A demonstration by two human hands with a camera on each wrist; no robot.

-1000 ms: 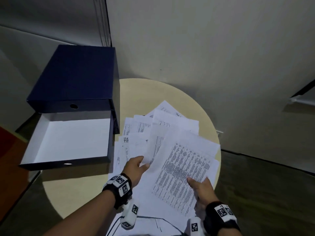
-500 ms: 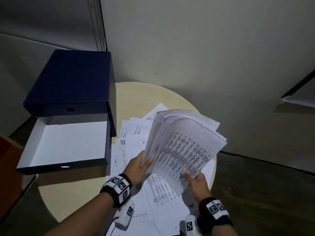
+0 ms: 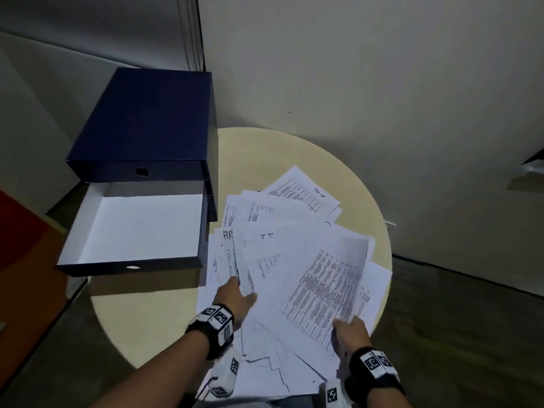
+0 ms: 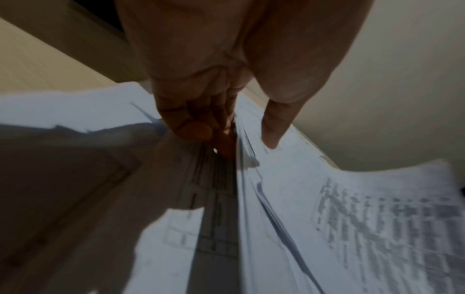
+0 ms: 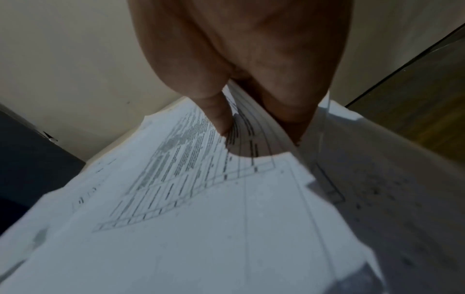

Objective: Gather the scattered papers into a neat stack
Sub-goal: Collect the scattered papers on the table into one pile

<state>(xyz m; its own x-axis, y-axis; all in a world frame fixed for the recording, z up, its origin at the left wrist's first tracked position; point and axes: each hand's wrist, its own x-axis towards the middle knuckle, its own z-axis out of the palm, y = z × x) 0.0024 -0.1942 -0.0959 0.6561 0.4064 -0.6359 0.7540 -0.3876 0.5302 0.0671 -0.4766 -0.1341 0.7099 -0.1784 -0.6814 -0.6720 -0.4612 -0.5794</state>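
Both hands are in the lower middle of the head view, working a wide spread of papers (image 3: 282,260) that covers the right half of the round table (image 3: 265,154). The left hand (image 3: 234,300) grips the left edge of a bunch of sheets; the left wrist view shows its fingers (image 4: 198,129) curled under the sheets and its thumb on top. The right hand (image 3: 350,332) holds the lower right corner of a printed sheet (image 3: 326,293) (dense lines of text, lifted slightly), thumb on top and fingers beneath in the right wrist view. The papers are fanned and overlapping, some hanging past the table's near edge at the bottom of the frame. At the left sits a dark blue drawer box (image 3: 153,122), its drawer (image 3: 132,228) pulled open just beside the papers.
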